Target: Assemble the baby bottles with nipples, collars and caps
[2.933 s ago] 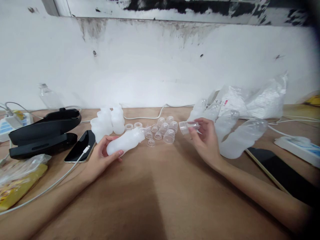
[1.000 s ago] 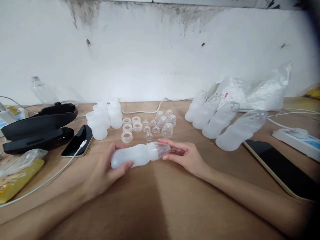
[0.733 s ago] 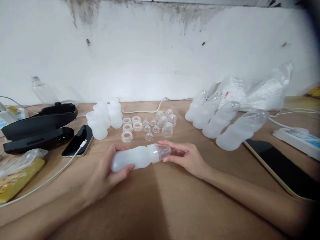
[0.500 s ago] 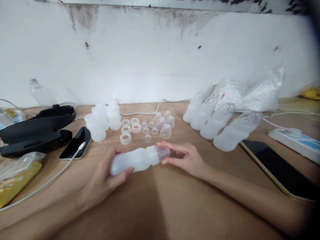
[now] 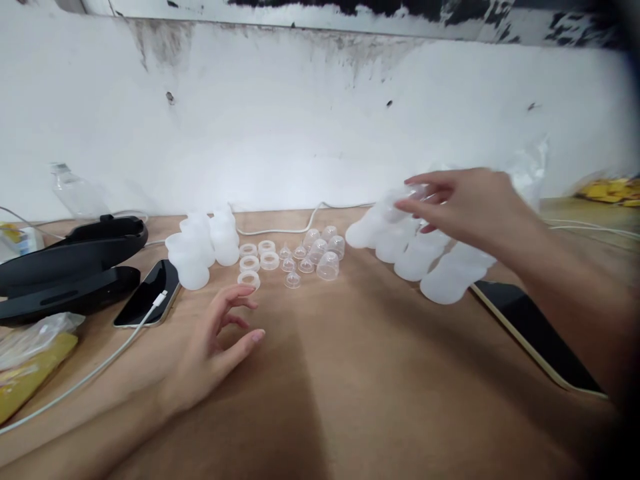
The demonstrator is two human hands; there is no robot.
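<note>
My right hand (image 5: 465,200) is at the right of the table, its fingers closed round the clear cap end of a milky baby bottle (image 5: 358,233). That bottle is tilted beside a row of similar capped baby bottles (image 5: 445,283), partly covered by my hand and wrist. Over the table at the left, my left hand (image 5: 220,350) holds nothing, thumb and fingers apart. Just beyond its fingertips are several collar rings (image 5: 249,265). Clear bottle nipples (image 5: 293,280) and dome caps (image 5: 328,267) stand right of the rings. Bottles without caps (image 5: 193,272) stand behind on the left.
Two phones (image 5: 150,293) (image 5: 530,333) flank the work area. At far left are a black hinged case (image 5: 70,257), a yellow packet (image 5: 37,373) and a clear bottle (image 5: 75,190). A white cable (image 5: 280,232) runs along the wall; plastic bags (image 5: 533,173) sit at back right.
The capped bottle went from between both hands to the row at the right, carried by my right hand. My left hand let go of it and stayed at the left, fingers apart.
</note>
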